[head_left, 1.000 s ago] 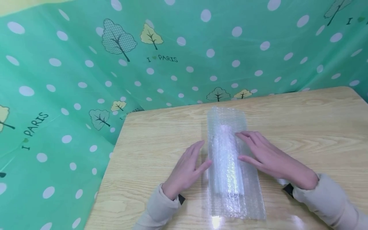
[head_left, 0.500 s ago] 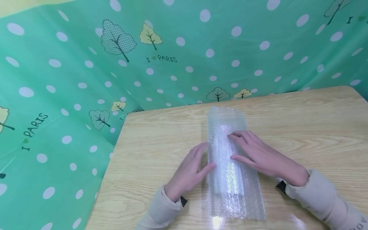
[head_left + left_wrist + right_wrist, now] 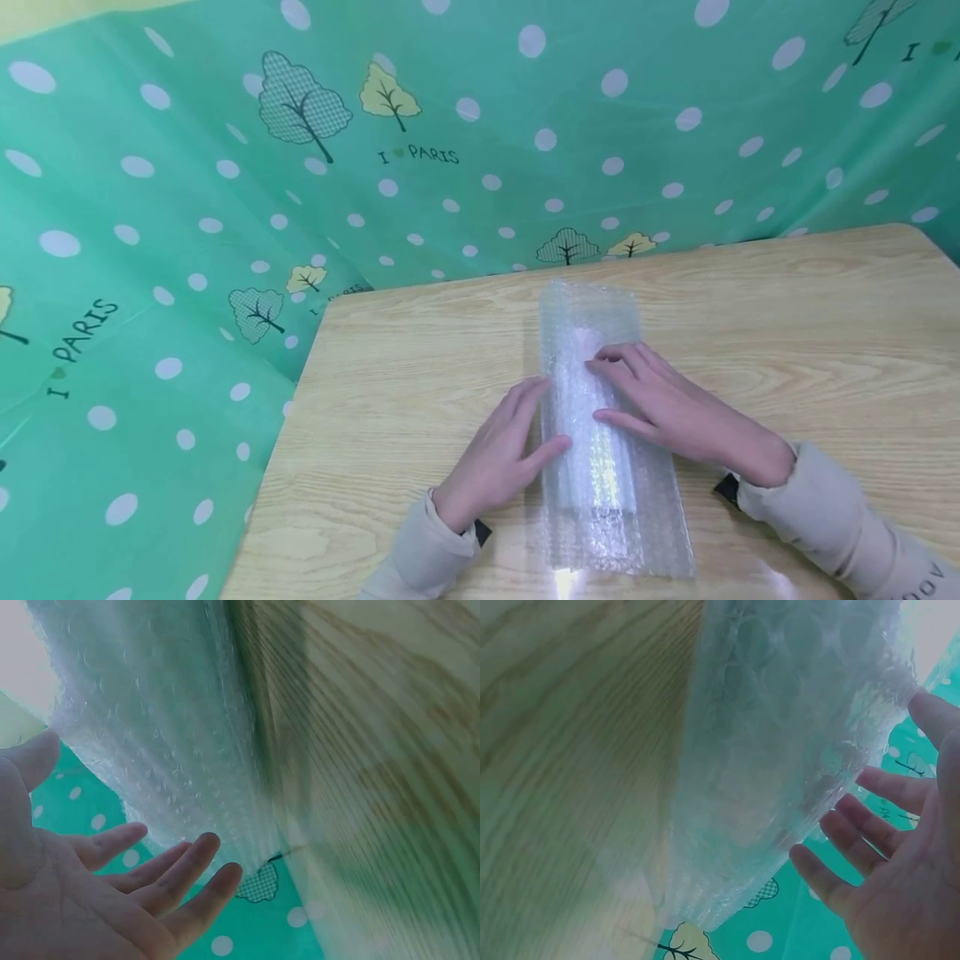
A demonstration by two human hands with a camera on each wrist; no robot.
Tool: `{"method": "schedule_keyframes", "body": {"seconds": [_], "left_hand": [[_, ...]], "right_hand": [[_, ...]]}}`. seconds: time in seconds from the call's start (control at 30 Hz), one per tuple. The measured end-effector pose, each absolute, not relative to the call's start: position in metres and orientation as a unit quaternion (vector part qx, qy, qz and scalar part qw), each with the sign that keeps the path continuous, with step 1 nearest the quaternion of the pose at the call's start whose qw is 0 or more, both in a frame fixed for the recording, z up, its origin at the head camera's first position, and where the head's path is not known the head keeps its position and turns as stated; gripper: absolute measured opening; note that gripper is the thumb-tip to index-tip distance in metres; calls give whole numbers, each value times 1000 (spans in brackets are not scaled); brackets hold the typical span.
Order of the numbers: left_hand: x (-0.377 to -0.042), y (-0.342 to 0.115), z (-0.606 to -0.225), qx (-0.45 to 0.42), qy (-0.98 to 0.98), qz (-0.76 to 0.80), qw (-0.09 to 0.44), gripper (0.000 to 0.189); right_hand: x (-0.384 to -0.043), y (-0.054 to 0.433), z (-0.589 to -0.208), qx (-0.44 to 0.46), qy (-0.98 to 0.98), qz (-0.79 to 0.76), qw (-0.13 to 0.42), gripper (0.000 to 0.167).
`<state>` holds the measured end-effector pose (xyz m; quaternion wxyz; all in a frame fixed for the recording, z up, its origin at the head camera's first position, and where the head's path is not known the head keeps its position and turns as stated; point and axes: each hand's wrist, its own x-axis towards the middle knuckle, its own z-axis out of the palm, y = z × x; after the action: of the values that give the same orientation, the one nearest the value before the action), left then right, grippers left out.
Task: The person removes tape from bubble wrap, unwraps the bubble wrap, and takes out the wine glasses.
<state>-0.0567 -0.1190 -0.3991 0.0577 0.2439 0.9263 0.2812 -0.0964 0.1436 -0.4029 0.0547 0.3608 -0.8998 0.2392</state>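
Observation:
A long bubble-wrap bundle lies lengthwise on the wooden table, with a pale, elongated thing showing dimly inside; the wrap hides its kind. My left hand is at the bundle's left side, thumb and fingertips right at its edge. From the right, my right hand reaches over, its fingertips resting on the upper middle of the wrap. In the left wrist view the fingers are spread and loosely bent beside the wrap. Loosely bent fingers also meet the wrap's surface in the right wrist view.
The wood-grain table extends to both sides of the bundle. Behind and to the left hangs a green cloth with white dots and printed trees, meeting the table's back edge.
My right hand has slid left, further over the bundle. The left hand has shifted slightly right, its thumb now over the wrap's left edge. The bundle has stayed in place.

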Motion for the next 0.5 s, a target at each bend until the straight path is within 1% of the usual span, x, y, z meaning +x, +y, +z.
{"method": "schedule_keyframes", "body": {"seconds": [0.3, 0.5], "left_hand": [[-56, -116, -401, 240, 924, 289, 70, 73], [-55, -116, -401, 239, 924, 289, 71, 73]], "right_hand": [[-98, 142, -404, 387, -883, 242, 106, 51], [-98, 140, -406, 406, -867, 252, 141, 42]]}}
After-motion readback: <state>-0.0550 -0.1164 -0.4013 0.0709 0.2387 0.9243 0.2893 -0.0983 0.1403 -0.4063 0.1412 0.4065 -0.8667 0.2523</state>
